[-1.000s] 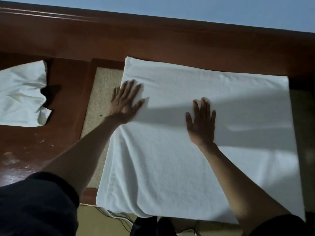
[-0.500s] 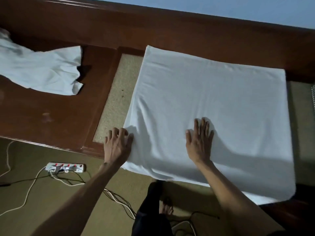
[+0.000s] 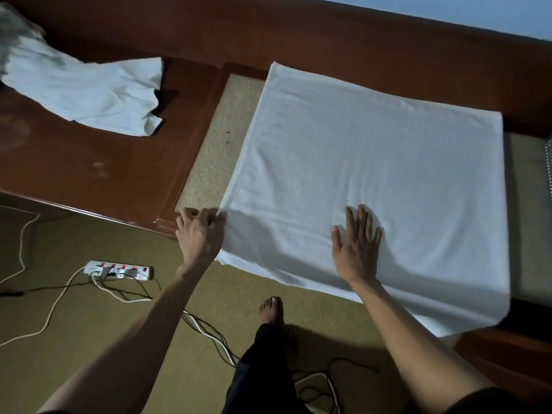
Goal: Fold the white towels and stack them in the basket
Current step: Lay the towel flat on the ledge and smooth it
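A large white towel (image 3: 373, 162) lies spread flat on the woven inset of a brown wooden table (image 3: 104, 180), its near edge hanging over the table's front. My left hand (image 3: 200, 234) sits at the towel's near left corner, fingers curled onto the edge. My right hand (image 3: 357, 245) rests flat and spread on the towel near its front edge. A second white towel (image 3: 86, 94) lies crumpled at the table's far left. No basket is in view.
A raised wooden ledge (image 3: 298, 34) runs along the table's back. On the olive floor below lie a white power strip (image 3: 119, 270) and several tangled cables (image 3: 209, 330). My bare foot (image 3: 271, 309) stands near the table's front edge.
Both hands slid from the towel's middle toward its near edge. My left hand moved to the near left corner and curled onto it. The view tilted down toward the floor.
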